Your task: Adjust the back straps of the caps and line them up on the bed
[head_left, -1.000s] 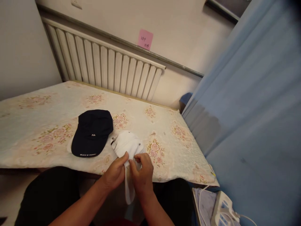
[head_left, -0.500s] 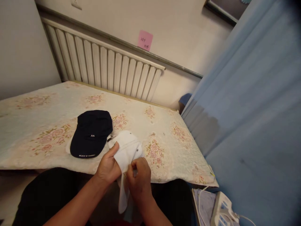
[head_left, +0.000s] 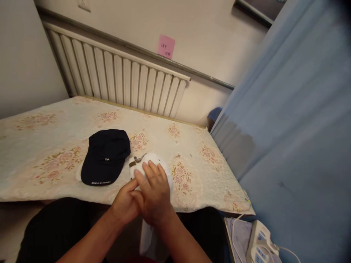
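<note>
A white cap (head_left: 155, 159) is between my two hands at the near edge of the bed, its strap and dark buckle pointing left and its brim hanging down below my hands. My left hand (head_left: 125, 201) grips the cap from the left, with the thumb near the crown and the other fingers hidden beneath. Flat on top of the crown lies my right hand (head_left: 155, 193), fingers stretched out and covering much of it. To the left, a dark navy cap (head_left: 106, 155) with small white lettering rests on the bed, over something pale.
The bed has a flowered cover (head_left: 153, 137). A white radiator (head_left: 117, 75) stands behind it, with a pink note (head_left: 166, 46) on the wall above. Blue curtain (head_left: 287, 128) hangs along the right. A white power strip (head_left: 260, 243) with cords lies at lower right.
My right hand has gone from pinching near the cap's brim to lying flat over its crown. My left hand still holds the cap. The navy cap stays on the bed.
</note>
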### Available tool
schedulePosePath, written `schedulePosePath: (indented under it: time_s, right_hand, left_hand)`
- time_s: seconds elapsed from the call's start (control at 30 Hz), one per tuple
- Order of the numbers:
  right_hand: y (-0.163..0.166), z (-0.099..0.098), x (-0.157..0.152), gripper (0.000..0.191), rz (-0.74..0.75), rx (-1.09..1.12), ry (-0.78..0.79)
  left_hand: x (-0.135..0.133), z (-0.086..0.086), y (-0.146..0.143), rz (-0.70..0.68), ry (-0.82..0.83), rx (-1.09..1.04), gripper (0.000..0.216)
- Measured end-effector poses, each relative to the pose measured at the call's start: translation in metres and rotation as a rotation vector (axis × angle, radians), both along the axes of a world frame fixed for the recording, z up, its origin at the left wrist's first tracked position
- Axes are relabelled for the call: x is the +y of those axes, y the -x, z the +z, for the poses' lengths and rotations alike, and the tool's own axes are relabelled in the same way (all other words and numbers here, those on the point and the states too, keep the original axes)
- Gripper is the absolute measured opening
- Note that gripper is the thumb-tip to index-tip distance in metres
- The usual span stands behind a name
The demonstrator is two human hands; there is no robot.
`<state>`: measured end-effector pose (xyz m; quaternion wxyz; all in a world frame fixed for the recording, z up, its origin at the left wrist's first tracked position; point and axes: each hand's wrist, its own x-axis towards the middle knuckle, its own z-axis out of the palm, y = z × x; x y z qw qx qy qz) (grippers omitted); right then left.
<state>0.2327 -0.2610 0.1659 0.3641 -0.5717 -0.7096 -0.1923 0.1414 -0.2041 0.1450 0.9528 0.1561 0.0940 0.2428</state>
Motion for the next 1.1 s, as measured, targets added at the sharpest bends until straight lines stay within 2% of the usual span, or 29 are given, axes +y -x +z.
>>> schedulePosePath:
  time_s: [0.1,0.2,0.3,0.37,0.43,0.57,0.7,0.83,1.0,1.1]
  right_hand:
    - [-0.017,-0.015,0.002,0.047,-0.078,0.161,0.048]
    - [-0.033,-0.03,0.003,0.043,-0.164,0.481,0.105]
    - [-0.041,-0.038,0.004,0.042,-0.239,0.761,0.191]
    - [-0.037,-0.038,0.003,0.043,-0.284,0.752,0.188]
    - [-0.027,-0.032,-0.001,0.045,-0.274,0.589,0.108]
    - [-0.001,-0.017,-0.007,0.047,-0.069,0.233,-0.021]
    - [0.003,-0.018,-0.003,0.045,-0.015,0.118,-0.002]
    - [-0.016,-0.034,0.001,0.045,-0.109,0.26,0.008]
    - [-0.035,-0.045,-0.004,0.04,-0.274,0.7,0.126]
    - [-0.037,-0.045,-0.006,0.039,-0.271,0.778,0.133]
  left_hand:
    - [0.001,0.004,-0.002,0.034,0.019,-0.063,0.046]
    - [0.001,0.007,-0.006,0.002,0.011,-0.116,0.049]
    - [0.0,0.009,-0.009,-0.006,0.024,-0.082,0.05]
    - [0.0,0.01,-0.01,0.019,0.036,-0.029,0.05]
    - [0.0,0.01,-0.01,0.068,0.04,0.041,0.048]
    - [-0.001,0.008,-0.009,0.13,0.041,0.237,0.044]
    - [-0.001,0.01,-0.01,0.134,0.052,0.287,0.045]
    - [0.0,0.009,-0.01,0.144,0.026,0.1,0.048]
    - [0.003,0.001,-0.009,-0.03,-0.013,-0.087,0.049]
    - [0.004,-0.001,-0.009,-0.051,-0.052,-0.181,0.048]
